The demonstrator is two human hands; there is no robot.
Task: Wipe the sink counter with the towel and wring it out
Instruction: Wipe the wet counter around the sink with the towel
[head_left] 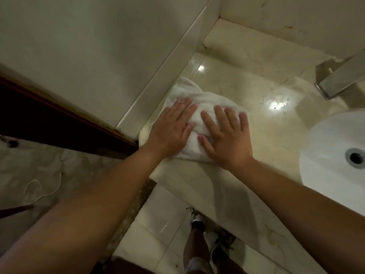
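White towelling is pressed flat under the left hand (pixel 169 133) and right hand (pixel 227 137), fingers spread, evidently to maximise wiping contact. The towel (pixel 199 119) is bunched at the counter (pixel 256 119) left end, near the wall (pixel 79 46); the basin (pixel 325 151) lies right.

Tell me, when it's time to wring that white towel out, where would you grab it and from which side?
Probably at the raised, bunched middle of the towel, coming straight down from above. It lies crumpled on the counter with both the left hand and right hand pressed flat on top, so curling the fingers would gather its thick folds. Its left edge lies close to the wall, leaving little room there.
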